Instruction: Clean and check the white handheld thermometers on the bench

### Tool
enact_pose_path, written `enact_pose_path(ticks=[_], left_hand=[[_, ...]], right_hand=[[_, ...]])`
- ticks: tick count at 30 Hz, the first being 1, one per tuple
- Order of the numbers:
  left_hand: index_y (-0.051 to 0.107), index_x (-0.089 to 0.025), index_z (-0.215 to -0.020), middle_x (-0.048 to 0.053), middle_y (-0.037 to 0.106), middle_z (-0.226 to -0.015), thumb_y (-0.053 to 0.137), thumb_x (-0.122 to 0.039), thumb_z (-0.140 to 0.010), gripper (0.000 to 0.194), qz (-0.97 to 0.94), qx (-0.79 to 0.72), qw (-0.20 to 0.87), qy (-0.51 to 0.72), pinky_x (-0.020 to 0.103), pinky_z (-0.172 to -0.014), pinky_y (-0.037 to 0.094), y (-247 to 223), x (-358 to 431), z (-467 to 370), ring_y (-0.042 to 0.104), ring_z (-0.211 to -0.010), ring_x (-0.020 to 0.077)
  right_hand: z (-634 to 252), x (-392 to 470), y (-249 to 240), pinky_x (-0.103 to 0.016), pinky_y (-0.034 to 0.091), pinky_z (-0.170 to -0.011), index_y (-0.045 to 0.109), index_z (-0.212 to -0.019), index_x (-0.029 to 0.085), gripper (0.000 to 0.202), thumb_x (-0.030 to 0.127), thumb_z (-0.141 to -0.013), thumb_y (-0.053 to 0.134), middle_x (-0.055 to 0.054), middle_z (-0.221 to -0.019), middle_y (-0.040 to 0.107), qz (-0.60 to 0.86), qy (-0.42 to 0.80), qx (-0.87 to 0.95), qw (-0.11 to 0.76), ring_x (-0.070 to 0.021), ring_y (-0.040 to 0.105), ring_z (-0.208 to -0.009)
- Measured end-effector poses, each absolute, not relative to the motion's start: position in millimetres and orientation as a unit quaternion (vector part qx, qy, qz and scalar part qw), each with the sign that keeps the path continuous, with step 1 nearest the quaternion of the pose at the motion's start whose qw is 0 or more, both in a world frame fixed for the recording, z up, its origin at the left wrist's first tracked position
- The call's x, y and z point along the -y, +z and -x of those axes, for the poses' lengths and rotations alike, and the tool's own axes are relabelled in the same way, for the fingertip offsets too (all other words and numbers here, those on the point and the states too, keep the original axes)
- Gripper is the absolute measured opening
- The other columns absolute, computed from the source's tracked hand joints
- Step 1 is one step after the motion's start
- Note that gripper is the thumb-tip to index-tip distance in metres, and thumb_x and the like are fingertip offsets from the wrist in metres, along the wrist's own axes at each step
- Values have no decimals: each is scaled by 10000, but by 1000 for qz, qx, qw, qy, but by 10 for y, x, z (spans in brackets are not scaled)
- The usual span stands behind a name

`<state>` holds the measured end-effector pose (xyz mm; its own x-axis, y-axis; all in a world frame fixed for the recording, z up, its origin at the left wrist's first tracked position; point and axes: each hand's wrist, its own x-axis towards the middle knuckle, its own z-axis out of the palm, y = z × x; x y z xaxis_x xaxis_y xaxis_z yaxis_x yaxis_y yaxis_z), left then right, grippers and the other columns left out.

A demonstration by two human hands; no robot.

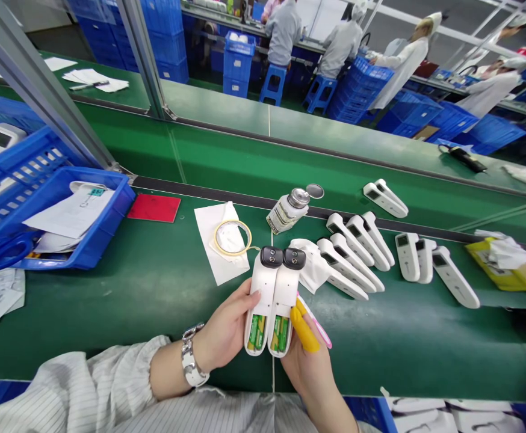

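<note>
Side by side in front of me are two white infrared thermometers, backs up, each with a black sensor head and an uncovered battery bay showing green batteries. My left hand [229, 325] is closed on the left thermometer [263, 287], thumb on its back. Wrapped round the right thermometer [285, 288] is my right hand [308, 361], wearing yellow finger covers [305, 329]. A slim pink-and-white tool [321, 328] also sticks out from that hand; its kind is unclear. Just beyond lie a white cloth [309, 264] and several more thermometers [348, 267].
A metal-topped bottle [289, 210] stands ahead, its lid raised. Left of it, a tape roll [233, 238] rests on white paper [209, 225]. Blue bins [105, 180] and a red card [154, 207] are at left, a yellow tray [493, 264] at right. People work beyond the conveyor [227, 156].
</note>
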<state>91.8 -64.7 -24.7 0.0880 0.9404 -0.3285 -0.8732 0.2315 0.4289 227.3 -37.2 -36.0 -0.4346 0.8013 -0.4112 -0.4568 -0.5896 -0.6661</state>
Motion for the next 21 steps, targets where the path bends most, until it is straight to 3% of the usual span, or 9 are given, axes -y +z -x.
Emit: enact_pose_path(ticks=[6,15,18,21], left_hand=[[543,-189,-1186,82,630,-1112,489,-251,-877,320,-60,-279,731,619,344,-866,448,-239,620,-923,569,-1045,233],[506,-209,-1225,74,597,-1172,440,-280,-902,336,-50,-263,728,632,356,-908,431,-197,593,-915,551,-1068,222],[486,-230,-1238,82,597,-1171,437,-332,-903,354,-20,-252,736,628,360,-850,458,-195,583,-898,565,-1050,238],[480,-238,-1244,90,589,-1190,443,-363,-899,369,-4,-255,736,627,360,-877,451,-188,578,-872,560,-1073,241]], right_hand=[[-2254,379,-378,-425,507,-872,658,-1062,294,334,383,-743,704,-24,-1116,661,373,810,227,392,-289,581,-1074],[-2283,352,-367,-391,499,-858,632,-1104,299,346,352,-767,688,-14,-1103,661,405,774,263,408,-256,598,-1035],[-2289,333,-386,-366,522,-736,638,-1052,291,300,383,-768,667,-29,-926,692,444,748,262,418,-238,641,-830],[-2289,310,-394,-330,474,-544,645,-965,271,226,425,-805,599,-18,-668,612,455,725,292,427,-194,533,-547]])
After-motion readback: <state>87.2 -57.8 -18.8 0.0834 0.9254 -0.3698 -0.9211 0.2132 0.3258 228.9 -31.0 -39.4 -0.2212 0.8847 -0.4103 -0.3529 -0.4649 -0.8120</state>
